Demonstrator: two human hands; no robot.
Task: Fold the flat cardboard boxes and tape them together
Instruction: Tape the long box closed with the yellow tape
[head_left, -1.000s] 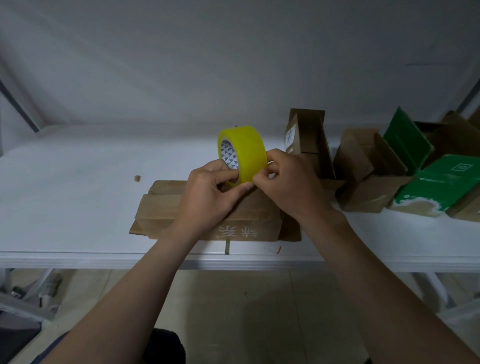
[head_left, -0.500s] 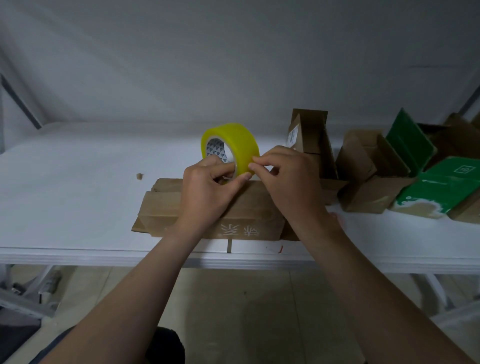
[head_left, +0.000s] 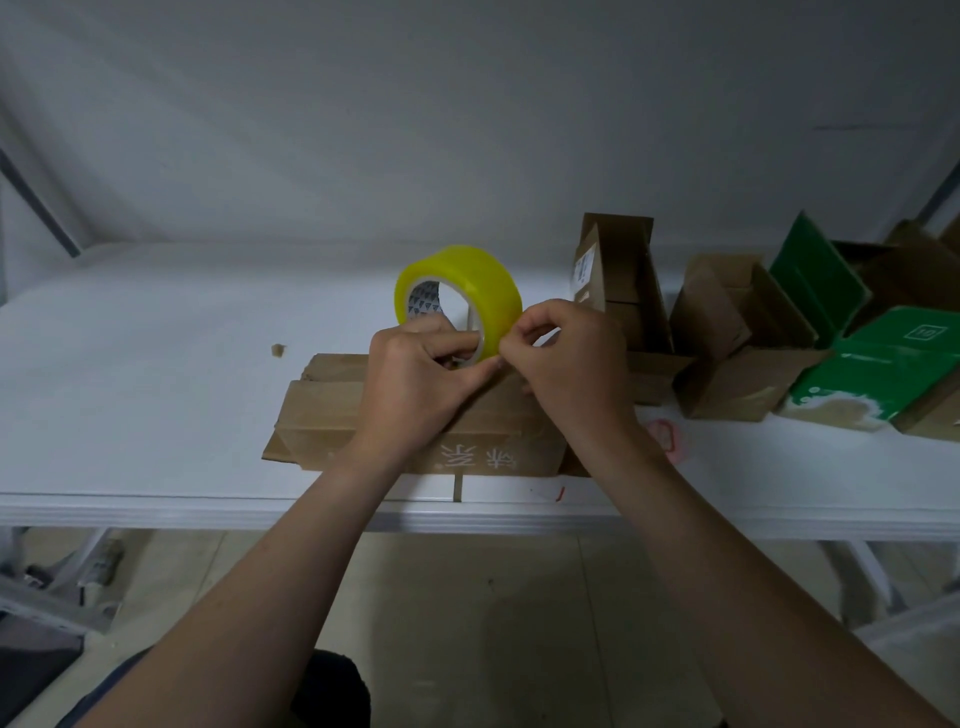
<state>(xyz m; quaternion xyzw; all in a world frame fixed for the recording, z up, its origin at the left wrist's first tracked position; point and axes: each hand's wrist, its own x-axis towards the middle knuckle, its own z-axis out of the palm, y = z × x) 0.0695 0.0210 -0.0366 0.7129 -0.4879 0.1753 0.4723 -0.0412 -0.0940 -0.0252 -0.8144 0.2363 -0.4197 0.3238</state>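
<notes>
Our left hand (head_left: 415, 384) grips the yellow tape (head_left: 460, 296), fingers curled through its core and the thumb against the outer band. The roll stands on edge, just above a brown box (head_left: 322, 410). That box lies low on the near part of the white worktop (head_left: 130, 389), with white printed characters on its near side. Our right hand (head_left: 566, 364) pinches the roll's near right rim between thumb and forefinger, the other fingers curled.

To the right stands a tall box (head_left: 618, 270) with a label on its left face. Beyond it an open box (head_left: 727, 338) lies with its flaps spread, and a green box (head_left: 883, 374) is farther right. We cannot tell what any of them holds. A cardboard scrap (head_left: 279, 350) lies to the left of the brown box, and a red loop (head_left: 665, 436) lies on the worktop by our right wrist.
</notes>
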